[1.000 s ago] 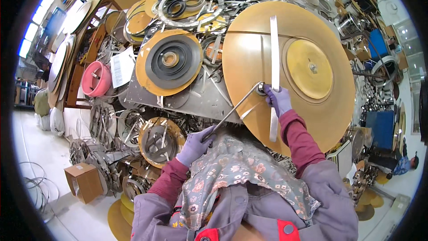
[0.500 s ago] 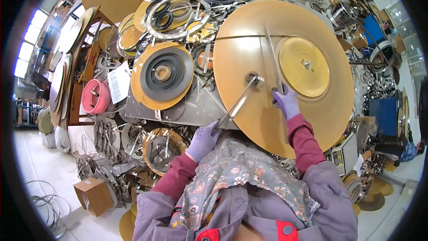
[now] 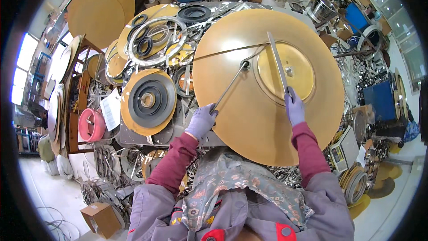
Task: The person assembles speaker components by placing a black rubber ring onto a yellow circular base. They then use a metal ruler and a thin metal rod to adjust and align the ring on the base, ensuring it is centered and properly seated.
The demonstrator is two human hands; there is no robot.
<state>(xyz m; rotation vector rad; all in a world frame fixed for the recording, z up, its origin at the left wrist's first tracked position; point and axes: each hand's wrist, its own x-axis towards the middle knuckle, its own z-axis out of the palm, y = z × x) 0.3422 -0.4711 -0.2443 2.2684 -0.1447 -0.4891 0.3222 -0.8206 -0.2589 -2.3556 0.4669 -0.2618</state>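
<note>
A large round brass-coloured disc [image 3: 249, 120] lies in front of me, with a smaller disc [image 3: 298, 80] on it at the upper right. My left hand [image 3: 201, 121], in a purple glove, grips the near end of a thin metal rod [image 3: 229, 87] whose far tip touches the big disc beside the small disc's rim. My right hand [image 3: 294, 107], also gloved, holds the lower end of a flat metal strip [image 3: 277, 62] lying across the small disc. A thin band [image 3: 223, 52] runs across the big disc's upper part.
Left of the disc sits a brass disc stacked with dark rings [image 3: 148, 100], a pink spool [image 3: 91, 125], and several metal rings [image 3: 154, 40]. A cardboard box [image 3: 101, 218] stands on the floor. Blue bins [image 3: 382, 100] and stacked rings [image 3: 354, 185] crowd the right side.
The flat strip has swung from upright to leaning left at its top. The rod's tip has moved up along the small disc's rim. My view has tilted closer to the disc.
</note>
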